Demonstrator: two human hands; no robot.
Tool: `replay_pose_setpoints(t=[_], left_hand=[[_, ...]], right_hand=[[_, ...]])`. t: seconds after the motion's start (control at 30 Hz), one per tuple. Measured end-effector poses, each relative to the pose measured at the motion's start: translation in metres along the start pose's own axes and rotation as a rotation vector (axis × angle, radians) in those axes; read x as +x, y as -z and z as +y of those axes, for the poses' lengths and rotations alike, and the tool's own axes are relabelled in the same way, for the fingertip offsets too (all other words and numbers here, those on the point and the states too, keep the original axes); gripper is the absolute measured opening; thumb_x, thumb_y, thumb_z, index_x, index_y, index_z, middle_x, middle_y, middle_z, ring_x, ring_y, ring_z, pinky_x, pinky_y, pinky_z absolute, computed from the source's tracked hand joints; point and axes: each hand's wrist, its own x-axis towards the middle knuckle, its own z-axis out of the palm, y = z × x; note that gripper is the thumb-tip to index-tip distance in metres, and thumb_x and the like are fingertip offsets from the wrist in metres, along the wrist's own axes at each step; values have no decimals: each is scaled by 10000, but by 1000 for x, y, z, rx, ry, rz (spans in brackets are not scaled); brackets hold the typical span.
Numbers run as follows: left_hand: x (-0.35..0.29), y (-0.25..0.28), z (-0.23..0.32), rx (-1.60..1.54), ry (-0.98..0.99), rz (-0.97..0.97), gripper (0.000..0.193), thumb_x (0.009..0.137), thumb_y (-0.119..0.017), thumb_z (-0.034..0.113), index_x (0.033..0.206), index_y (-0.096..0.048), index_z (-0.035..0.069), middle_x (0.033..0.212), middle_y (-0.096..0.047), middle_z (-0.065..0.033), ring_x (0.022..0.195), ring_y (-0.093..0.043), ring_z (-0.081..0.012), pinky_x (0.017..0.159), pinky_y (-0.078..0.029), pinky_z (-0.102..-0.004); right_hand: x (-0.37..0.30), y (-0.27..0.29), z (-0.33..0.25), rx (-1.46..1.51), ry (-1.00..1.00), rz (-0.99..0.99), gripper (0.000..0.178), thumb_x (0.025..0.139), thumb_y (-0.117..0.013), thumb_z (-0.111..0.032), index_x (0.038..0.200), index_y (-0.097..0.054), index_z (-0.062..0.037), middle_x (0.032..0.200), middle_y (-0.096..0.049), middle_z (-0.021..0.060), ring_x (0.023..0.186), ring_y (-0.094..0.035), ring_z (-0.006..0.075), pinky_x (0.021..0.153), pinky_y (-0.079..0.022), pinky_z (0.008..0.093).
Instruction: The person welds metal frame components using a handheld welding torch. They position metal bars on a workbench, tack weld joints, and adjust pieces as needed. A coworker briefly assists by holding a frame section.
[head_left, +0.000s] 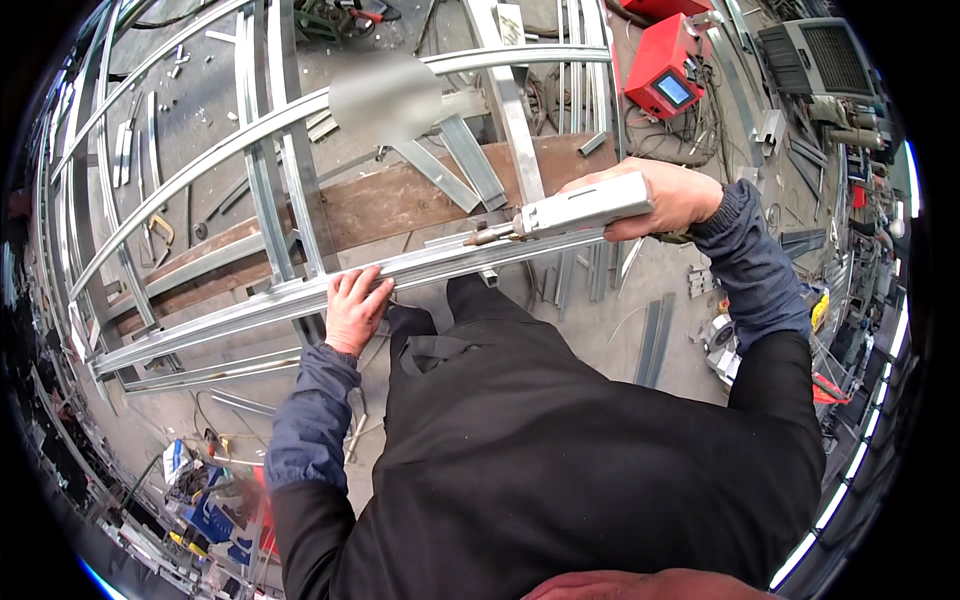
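Observation:
My right hand (680, 198) is closed around the rear of a grey-white handheld welding gun (585, 205). The gun's coppery nozzle (488, 235) points left, just above or touching a long silvery metal rail (440, 262); actual contact cannot be made out. That rail runs across in front of me as the near side of a metal frame. Farther left along it, my left hand (354, 305) lies on the rail, its fingers stretched over the top and slightly apart. A short square tube end (488, 278) sticks out below the rail near the nozzle.
Beyond the rail, the frame's cross bars (265, 150) and a curved bar (200, 165) lie over a brown board (400, 195). A red machine with a screen (660, 75) stands at the far right among cables. Loose metal profiles (655, 340) lie on the floor.

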Motion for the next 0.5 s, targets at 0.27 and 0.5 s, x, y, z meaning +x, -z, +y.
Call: replay_pose_setpoints(t=[0.27,0.5], left_hand=[[2,-7,9,21,66,29,385,821,-836,132,1202,-811,180,1329,-706,-77,1205,-652,-325,1075,-475,-517],[-3,-15,8,59,50,64,422,800,-826,166,1220,-799,190,1382,-684,-71,1275,-627,-313,1151,-433,-553]], right_hand=[[23,-10,41,-9,-39,-131,692,905,-856,-225,1543,-636,-73,1269,-801,173,1042,-760,354,980,-587,387],[52,-37,56,19,-119,-130,489,969,-828,-276,1393,-720,-58,1087,-811,143,922,-723,254,916,-582,366]])
